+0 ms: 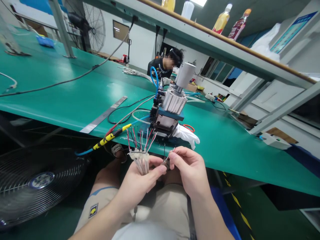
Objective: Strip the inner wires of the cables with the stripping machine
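Fanning perhaps five wired connectors (pixel 140 156) in left hand (pixel 140 185).

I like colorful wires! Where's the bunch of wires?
The bunch of wires is in the left hand, low in the head view's middle, just before the small machine on the green table, beside the right hand pinching a small part.

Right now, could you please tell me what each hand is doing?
Left hand: closed on a bundle of wired connectors.
Right hand: closed, pinching a small dark part.
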The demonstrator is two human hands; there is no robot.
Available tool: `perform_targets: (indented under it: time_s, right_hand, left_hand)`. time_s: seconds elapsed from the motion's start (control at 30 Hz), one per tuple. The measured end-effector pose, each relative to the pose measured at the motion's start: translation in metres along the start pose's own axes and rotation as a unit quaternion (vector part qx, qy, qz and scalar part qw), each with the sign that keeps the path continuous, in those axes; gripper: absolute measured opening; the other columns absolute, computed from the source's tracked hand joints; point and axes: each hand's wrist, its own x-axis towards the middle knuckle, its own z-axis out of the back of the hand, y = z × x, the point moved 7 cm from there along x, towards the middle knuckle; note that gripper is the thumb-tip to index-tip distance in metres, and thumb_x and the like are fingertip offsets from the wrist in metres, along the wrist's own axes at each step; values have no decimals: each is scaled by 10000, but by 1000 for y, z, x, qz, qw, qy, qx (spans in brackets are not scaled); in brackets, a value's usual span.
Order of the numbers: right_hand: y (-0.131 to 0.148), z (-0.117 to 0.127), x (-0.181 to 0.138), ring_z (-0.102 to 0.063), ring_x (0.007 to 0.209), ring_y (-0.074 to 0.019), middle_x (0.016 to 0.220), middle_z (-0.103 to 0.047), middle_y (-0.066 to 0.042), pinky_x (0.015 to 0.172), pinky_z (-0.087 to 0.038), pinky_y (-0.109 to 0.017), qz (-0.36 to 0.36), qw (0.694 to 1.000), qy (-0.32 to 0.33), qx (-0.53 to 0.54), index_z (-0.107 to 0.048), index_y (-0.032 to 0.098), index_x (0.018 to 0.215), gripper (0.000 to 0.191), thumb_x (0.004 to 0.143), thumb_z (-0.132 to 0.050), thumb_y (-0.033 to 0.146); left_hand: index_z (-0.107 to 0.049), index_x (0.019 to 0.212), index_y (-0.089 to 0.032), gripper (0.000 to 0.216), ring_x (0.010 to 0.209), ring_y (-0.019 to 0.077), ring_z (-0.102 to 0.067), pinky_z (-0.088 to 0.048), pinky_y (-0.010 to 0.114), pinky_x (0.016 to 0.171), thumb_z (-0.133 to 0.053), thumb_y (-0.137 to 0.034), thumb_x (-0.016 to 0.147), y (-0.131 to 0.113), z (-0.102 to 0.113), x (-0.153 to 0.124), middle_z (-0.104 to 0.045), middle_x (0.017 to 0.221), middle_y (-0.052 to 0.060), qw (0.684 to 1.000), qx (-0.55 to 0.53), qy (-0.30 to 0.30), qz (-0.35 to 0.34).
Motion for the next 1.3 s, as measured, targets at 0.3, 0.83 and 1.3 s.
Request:
perform_targets:
  time_s: [0.3,0.83,1.3]
  right_hand:
    - [-20,-4,-6,-530,456,-100,561,-617,12,411,-410,-192,-104,989,-9,105,-719,165,748,245,749,-858,366]
    - [48,-8,-25,-626,703,-168,792,-656,-28,570,-515,-246,166,969,-53,-178,-716,209,814,66,878,-732,203]
    - [24,-15,-14,-536,643,-118,876,-612,-23,577,-457,-252,125,986,94,-52,-735,231,967,158,993,-582,209]
  left_hand:
    - [-684,858,-130,305,332,-7,-365,-211,125,343,-792,-409,795,-8,-6,-4,-702,693,32,996,-46,54,-46]
    - [-783,716,-183,61,610,133,-630,-519,198,545,-833,-207,691,-20,-2,-6,-735,709,26,984,42,-62,-164]
    - [-722,765,-137,313,400,28,-325,-231,165,380,-741,-442,831,-8,-7,-3,-611,578,4,996,36,22,-81]
